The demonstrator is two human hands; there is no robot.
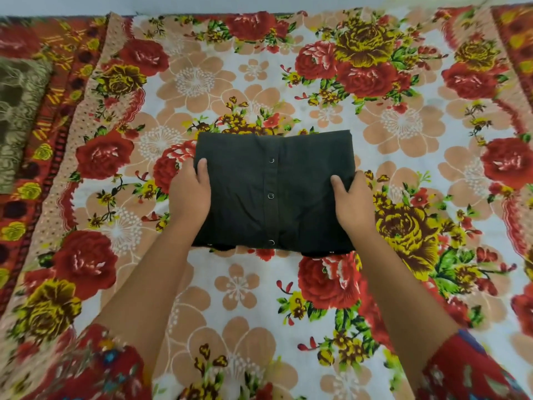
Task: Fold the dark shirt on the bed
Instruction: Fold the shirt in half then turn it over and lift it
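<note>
Left grip (189, 194) and right grip (353, 202) are each closed on a side edge of the dark shirt (274, 180), a thumb laid on top of the cloth and the other fingers tucked out of sight at the edge. The shirt is found at the centre of the frame, lying on the flowered bed (245, 284). It is already reduced to a compact rectangle, with a row of buttons (270, 196) running down its middle.

The shirt is judged to be light, soft and limp, so sagging is to be expected if it is raised from a single point. Hold is best taken at both side edges at once, through all the layers, so that the stack is not let slide apart. The cloth looks matte rather than slippery, and nothing fragile is seen; the buttons are the only hard parts.

The fingers under the edges are hidden, as are the sleeves and collar folded inside. Small scraps of dark cloth show below the lower edge, but what they are cannot be made out. Whether the bundle is pressed down or slightly lifted cannot be told. An olive patterned cloth (14, 119) at the left is cut off by the frame.
</note>
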